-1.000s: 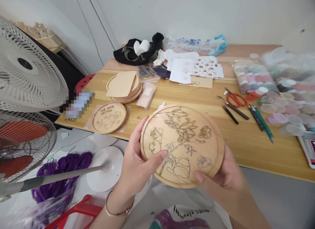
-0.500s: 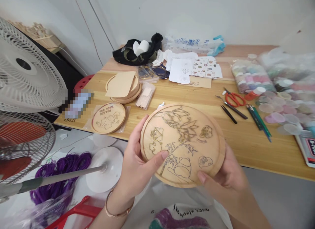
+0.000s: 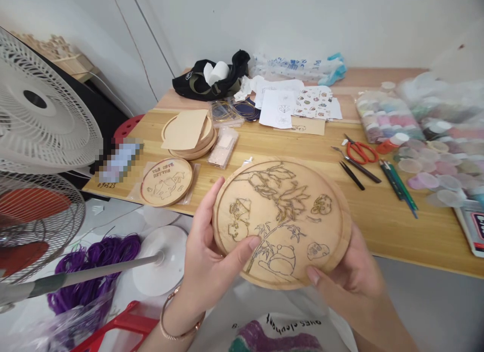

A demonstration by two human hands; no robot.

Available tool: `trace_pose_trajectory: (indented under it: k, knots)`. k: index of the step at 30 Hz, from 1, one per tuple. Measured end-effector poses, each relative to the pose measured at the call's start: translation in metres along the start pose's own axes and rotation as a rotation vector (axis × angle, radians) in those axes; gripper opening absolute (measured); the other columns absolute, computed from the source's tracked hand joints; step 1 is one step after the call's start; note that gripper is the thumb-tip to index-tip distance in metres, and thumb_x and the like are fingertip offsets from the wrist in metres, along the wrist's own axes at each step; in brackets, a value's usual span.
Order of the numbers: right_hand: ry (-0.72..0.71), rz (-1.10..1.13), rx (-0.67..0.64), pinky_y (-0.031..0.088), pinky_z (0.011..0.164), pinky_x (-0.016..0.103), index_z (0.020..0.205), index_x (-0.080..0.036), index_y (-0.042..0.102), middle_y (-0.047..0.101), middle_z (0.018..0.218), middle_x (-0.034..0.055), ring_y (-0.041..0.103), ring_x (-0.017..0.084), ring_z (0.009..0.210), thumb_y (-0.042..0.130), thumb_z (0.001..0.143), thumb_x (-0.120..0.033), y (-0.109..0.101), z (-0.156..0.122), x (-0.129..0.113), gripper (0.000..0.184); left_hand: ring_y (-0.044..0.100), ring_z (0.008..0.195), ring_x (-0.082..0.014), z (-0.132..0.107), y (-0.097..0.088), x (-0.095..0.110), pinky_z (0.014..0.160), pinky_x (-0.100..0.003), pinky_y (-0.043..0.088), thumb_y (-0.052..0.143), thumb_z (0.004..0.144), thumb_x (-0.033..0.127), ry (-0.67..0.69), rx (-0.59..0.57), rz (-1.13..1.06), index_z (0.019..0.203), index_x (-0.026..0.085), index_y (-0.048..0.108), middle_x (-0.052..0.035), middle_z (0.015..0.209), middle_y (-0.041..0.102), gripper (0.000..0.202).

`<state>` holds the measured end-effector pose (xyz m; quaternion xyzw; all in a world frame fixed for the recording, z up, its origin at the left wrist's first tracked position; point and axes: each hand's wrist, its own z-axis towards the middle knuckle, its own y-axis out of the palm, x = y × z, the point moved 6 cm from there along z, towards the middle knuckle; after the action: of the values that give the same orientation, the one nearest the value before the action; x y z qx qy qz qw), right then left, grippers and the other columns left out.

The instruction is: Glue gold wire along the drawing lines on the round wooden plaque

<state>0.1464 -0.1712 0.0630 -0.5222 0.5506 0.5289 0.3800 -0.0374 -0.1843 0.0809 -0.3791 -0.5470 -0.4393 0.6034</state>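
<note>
The left grip and right grip hold a round wooden board by its rim, over the surface, between scissors and a fan.

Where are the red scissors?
In the head view, the red-handled scissors lie on the right of the wooden table, just above a black-handled metal tool and below a plastic bag of coloured pieces.

The pixelated card is unreadable; the printed box is cut off at right. The right hand has its fingers hidden behind the wooden board.
</note>
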Motion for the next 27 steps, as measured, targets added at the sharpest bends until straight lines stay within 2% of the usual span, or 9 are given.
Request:
trace_pose_trajectory:
  k: [3,8,12,18,23,27]
  knots:
    - [0.012,-0.003,0.013,0.053,0.096,0.046,0.14,-0.033,0.041,0.062,0.127,0.0091,0.06,0.028,0.116,0.068,0.079,-0.033,0.001,-0.002,-0.003,0.066,0.051,0.128,-0.0308,0.001,0.001,-0.003,0.098,-0.042,0.055,0.077,0.076,0.024,-0.054,-0.016,-0.029,0.14,0.034,0.04,-0.0033,0.143,0.05,0.075]
    - [0.018,0.016,-0.013,0.056,0.093,0.043,0.131,-0.035,0.052,0.065,0.126,0.0047,0.061,0.027,0.115,0.065,0.082,-0.033,-0.003,-0.004,-0.007,0.051,0.054,0.126,-0.0284,0.005,0.002,-0.011,0.095,-0.037,0.057,0.078,0.074,0.025,-0.11,-0.086,-0.115,0.137,0.034,0.043,-0.003,0.141,0.053,0.073]
    - [0.052,0.111,-0.041,0.059,0.084,0.042,0.124,-0.034,0.06,0.069,0.118,0.0048,0.063,0.029,0.112,0.062,0.084,-0.039,-0.009,0.001,0.0,0.04,0.056,0.124,-0.0294,0.006,0.004,-0.015,0.094,-0.039,0.057,0.077,0.075,0.027,-0.153,-0.116,-0.138,0.138,0.032,0.041,-0.0049,0.138,0.055,0.073]
    - [0.027,-0.013,0.066,0.059,0.081,0.039,0.113,-0.032,0.066,0.071,0.11,0.0043,0.065,0.027,0.106,0.055,0.09,-0.04,-0.021,0.002,0.004,0.027,0.056,0.123,-0.028,0.006,0.008,-0.013,0.093,-0.036,0.058,0.078,0.074,0.025,-0.129,-0.135,-0.139,0.137,0.034,0.043,-0.0033,0.14,0.054,0.073]
    - [0.004,-0.126,0.132,0.059,0.078,0.036,0.111,-0.03,0.066,0.071,0.106,0.0055,0.066,0.026,0.097,0.056,0.089,-0.041,-0.025,-0.001,0.004,0.027,0.058,0.121,-0.0239,0.005,0.009,-0.012,0.094,-0.032,0.057,0.077,0.075,0.02,-0.108,-0.14,-0.148,0.135,0.036,0.045,-0.0001,0.138,0.055,0.07]
    - [0.009,-0.119,0.146,0.058,0.079,0.035,0.109,-0.03,0.066,0.072,0.106,0.0041,0.066,0.024,0.096,0.058,0.088,-0.041,-0.024,-0.001,0.004,0.025,0.059,0.12,-0.0249,0.005,0.01,-0.013,0.092,-0.033,0.058,0.076,0.076,0.021,-0.11,-0.155,-0.15,0.135,0.036,0.044,-0.0009,0.137,0.056,0.07]
